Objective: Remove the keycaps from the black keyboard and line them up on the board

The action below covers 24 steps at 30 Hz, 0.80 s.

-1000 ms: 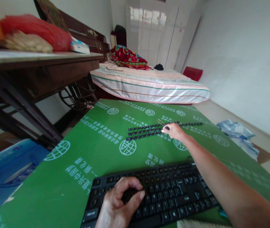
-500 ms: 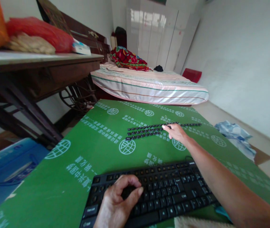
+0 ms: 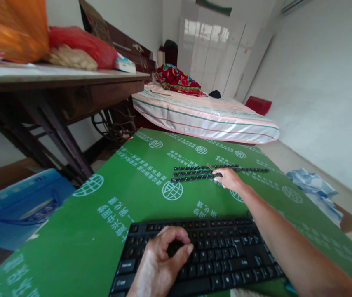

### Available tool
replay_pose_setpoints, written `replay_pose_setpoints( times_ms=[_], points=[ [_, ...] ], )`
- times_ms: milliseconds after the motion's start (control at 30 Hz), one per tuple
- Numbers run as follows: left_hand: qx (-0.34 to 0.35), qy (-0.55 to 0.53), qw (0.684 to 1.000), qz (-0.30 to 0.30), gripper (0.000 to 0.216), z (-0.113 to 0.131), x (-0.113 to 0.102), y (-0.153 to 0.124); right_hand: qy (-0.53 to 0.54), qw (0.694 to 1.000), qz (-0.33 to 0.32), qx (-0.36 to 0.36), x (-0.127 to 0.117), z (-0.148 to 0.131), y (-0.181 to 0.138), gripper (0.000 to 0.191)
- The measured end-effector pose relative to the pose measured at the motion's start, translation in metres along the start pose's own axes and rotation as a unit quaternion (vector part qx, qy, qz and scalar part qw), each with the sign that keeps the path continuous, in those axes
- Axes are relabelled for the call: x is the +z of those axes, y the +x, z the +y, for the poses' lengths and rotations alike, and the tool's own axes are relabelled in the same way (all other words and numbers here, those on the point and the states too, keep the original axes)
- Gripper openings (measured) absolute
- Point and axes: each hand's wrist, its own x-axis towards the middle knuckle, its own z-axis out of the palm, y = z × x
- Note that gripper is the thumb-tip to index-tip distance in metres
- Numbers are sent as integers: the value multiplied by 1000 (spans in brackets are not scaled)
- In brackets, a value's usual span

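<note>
A black keyboard (image 3: 213, 247) lies on the green board. Its upper rows and part of its left side show bare key sockets, while the lower and right keys carry keycaps. My left hand (image 3: 166, 255) rests over its left part, thumb and forefinger curled into a ring with tips together; whatever may be between them is hidden. Farther off, my right hand (image 3: 229, 178) is closed at the rows of black keycaps (image 3: 191, 173). Thin metal prongs of a wire keycap puller (image 3: 210, 167) stick out past its fingers, and a dark keycap shows by the fingertips.
The green printed board (image 3: 126, 177) fills the foreground. To the left stand a wooden table (image 3: 95, 93) with bags on it and a blue bag (image 3: 46, 202) below. A bed (image 3: 200, 113) is beyond the board; crumpled cloth (image 3: 315, 189) lies on the right.
The camera view has shifted slightly left. My right hand has turned a little near the keycap rows, and the metal prongs now show. My left hand keeps its curled pose over the keyboard.
</note>
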Motion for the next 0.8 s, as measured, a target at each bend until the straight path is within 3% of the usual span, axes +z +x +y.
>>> replay_pose_setpoints(
  times_ms=[367,533,600,667,733,800],
  points=[
    [-11,-12,1000,-4,3,1,1,-1,47,999,-14,-3,0,-5,6,16],
    [-11,-14,1000,-8,2,-1,2,-1,173,985,-11,-20,-10,-4,-5,35],
    [-11,-13,1000,-9,2,-1,3,-1,300,952,-16,-48,-17,-5,-11,41],
    [-7,-9,1000,-8,3,-2,3,-1,443,893,-35,-76,-22,-6,-17,41],
    [1,-6,1000,-9,4,-5,4,-2,521,847,-50,-91,-26,-9,-21,38],
    [11,-4,1000,-12,4,-8,4,-3,557,822,-65,-98,-28,-12,-24,32]
  ],
)
